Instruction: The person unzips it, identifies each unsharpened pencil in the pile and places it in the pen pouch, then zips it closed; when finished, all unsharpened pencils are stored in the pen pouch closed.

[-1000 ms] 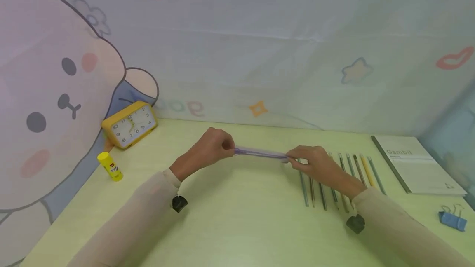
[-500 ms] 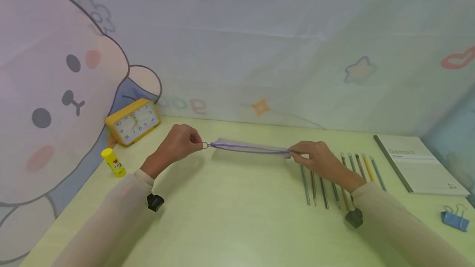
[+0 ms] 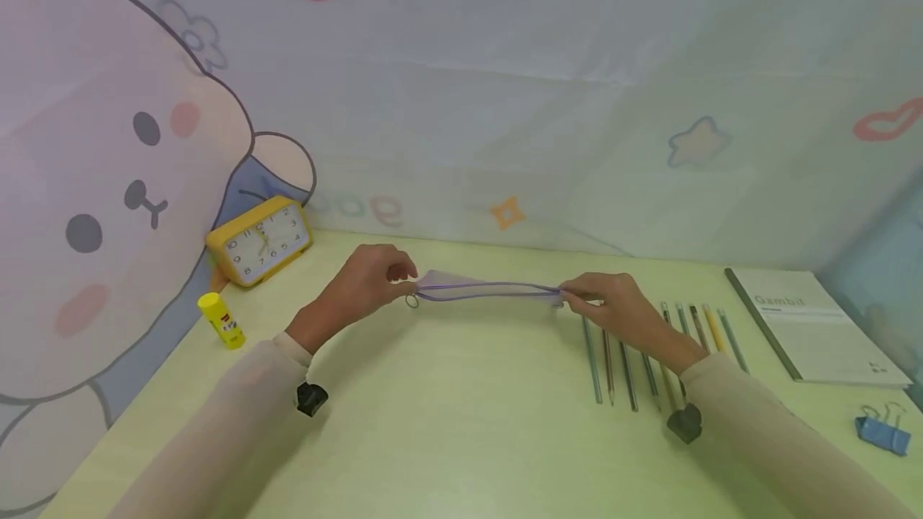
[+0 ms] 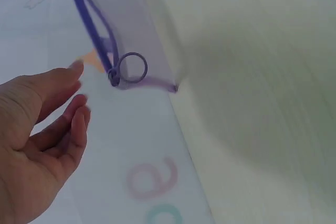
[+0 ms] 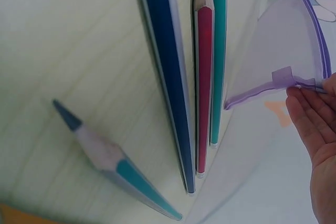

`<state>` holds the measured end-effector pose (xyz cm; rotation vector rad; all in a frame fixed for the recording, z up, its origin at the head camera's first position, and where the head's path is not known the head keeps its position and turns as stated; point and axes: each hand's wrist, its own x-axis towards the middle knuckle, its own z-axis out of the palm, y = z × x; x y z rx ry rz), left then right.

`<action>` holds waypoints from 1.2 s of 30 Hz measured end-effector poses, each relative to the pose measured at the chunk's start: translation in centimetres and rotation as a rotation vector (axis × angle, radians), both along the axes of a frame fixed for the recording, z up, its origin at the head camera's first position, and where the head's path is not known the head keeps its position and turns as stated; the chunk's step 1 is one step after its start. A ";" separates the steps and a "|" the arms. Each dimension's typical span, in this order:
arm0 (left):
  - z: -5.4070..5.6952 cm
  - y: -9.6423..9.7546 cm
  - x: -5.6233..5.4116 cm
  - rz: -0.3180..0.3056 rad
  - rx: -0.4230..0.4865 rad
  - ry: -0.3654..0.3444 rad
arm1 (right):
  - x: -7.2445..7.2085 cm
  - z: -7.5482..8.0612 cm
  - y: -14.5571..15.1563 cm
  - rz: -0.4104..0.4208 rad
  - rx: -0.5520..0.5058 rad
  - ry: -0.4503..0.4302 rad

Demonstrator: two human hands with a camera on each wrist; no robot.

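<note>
While the right hand (image 3: 606,307) pinches one end of the translucent purple zippered pouch (image 3: 490,291), the left hand (image 3: 364,283) is free, fingers loosely bent near the pouch's thin round ring (image 4: 146,68). Pouch is held midair, left of the slim multicoloured wooden pencils (image 3: 629,379).

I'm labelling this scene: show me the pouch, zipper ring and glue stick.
Pouch (image 5: 283,38), right wrist view, on its side panel.
Zipper ring (image 4: 133,53), left wrist view, top of rim.
Glue stick (image 3: 221,320), head view, middle of barrel.
</note>
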<state>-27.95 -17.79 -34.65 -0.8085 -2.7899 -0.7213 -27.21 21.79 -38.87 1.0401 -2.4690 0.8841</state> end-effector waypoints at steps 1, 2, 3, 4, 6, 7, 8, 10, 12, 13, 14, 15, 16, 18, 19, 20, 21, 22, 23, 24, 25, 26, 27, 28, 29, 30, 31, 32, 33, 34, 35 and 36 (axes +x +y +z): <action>-0.2 0.5 -0.2 -0.019 -0.015 0.020 | 0.1 0.0 0.0 -0.005 0.001 -0.008; -0.3 1.0 -0.4 -0.039 -0.035 0.038 | 0.2 0.0 0.0 -0.006 -0.004 -0.021; -0.5 1.4 -0.5 -0.060 -0.055 0.047 | 0.3 -0.1 0.0 -0.003 -0.010 -0.030; -0.7 1.8 -0.7 -0.079 -0.075 0.047 | 0.3 -0.1 -0.1 0.000 -0.008 -0.030; -0.9 2.6 -1.0 -0.104 -0.112 0.032 | 0.4 -0.2 -0.2 0.017 -0.006 -0.025; -0.9 2.8 -1.0 -0.110 -0.123 0.024 | 0.4 -0.2 -0.3 0.028 -0.001 -0.019; -0.9 3.1 -1.1 -0.116 -0.134 0.019 | 0.4 -0.2 -0.4 0.036 0.004 -0.012; -0.8 3.6 -1.2 -0.128 -0.146 0.009 | 0.4 -0.1 -0.5 0.050 0.022 0.014; -0.6 4.1 -1.2 -0.146 -0.146 -0.009 | 0.4 0.0 -0.6 0.062 0.034 0.024; -0.4 4.3 -1.2 -0.158 -0.146 -0.016 | 0.4 0.1 -0.7 0.067 0.039 0.025; -0.3 4.5 -1.3 -0.171 -0.144 -0.031 | 0.4 0.1 -0.7 0.071 0.044 0.021; -0.2 4.7 -1.3 -0.185 -0.145 -0.043 | 0.4 0.2 -0.7 0.075 0.049 0.015; -0.1 4.8 -1.4 -0.201 -0.147 -0.055 | 0.4 0.3 -0.6 0.074 0.058 0.002; 0.1 5.1 -1.4 -0.224 -0.156 -0.064 | 0.3 0.4 -0.6 0.070 0.076 -0.037; 0.1 5.3 -1.4 -0.232 -0.160 -0.069 | 0.3 0.5 -0.5 0.066 0.087 -0.061; 0.2 5.4 -1.5 -0.237 -0.163 -0.073 | 0.3 0.5 -0.5 0.060 0.100 -0.086; 0.2 5.5 -1.5 -0.243 -0.166 -0.069 | 0.2 0.6 -0.5 0.054 0.111 -0.113; 0.3 5.6 -1.5 -0.246 -0.167 -0.070 | 0.1 0.6 -0.4 0.045 0.122 -0.138; 0.3 5.7 -1.4 -0.251 -0.162 -0.077 | 0.1 0.6 -0.3 0.038 0.126 -0.160; 0.3 5.8 -1.4 -0.258 -0.156 -0.088 | 0.1 0.6 -0.2 0.031 0.131 -0.178; 0.3 5.9 -1.4 -0.265 -0.149 -0.100 | 0.0 0.5 -0.1 0.026 0.135 -0.188; 0.3 6.0 -1.3 -0.273 -0.143 -0.109 | -0.1 0.4 0.0 0.020 0.139 -0.192; 0.4 6.1 -1.3 -0.282 -0.133 -0.120 | -0.2 0.3 0.1 0.015 0.141 -0.192; 0.3 6.2 -1.2 -0.286 -0.126 -0.130 | -0.3 0.3 0.2 0.011 0.142 -0.186; 0.3 6.3 -1.1 -0.290 -0.117 -0.134 | -0.3 0.3 0.3 0.006 0.146 -0.178; 0.2 6.3 -1.1 -0.290 -0.110 -0.131 | -0.4 0.3 0.4 -0.001 0.150 -0.162; 0.2 6.3 -1.0 -0.287 -0.102 -0.128 | -0.4 0.4 0.6 -0.009 0.150 -0.138; 0.1 6.3 -0.9 -0.284 -0.093 -0.124 | -0.3 0.7 0.9 -0.024 0.138 -0.132; 0.0 6.2 -0.8 -0.280 -0.083 -0.123 | -0.3 1.1 1.2 -0.043 0.124 -0.122; -0.1 6.1 -0.7 -0.274 -0.076 -0.120 | -0.1 1.6 1.6 -0.069 0.109 -0.119; -0.2 6.0 -0.5 -0.270 -0.068 -0.120 | 0.1 2.2 2.3 -0.106 0.101 -0.126; -0.3 6.0 -0.4 -0.267 -0.061 -0.125 | 0.4 2.8 3.0 -0.146 0.097 -0.139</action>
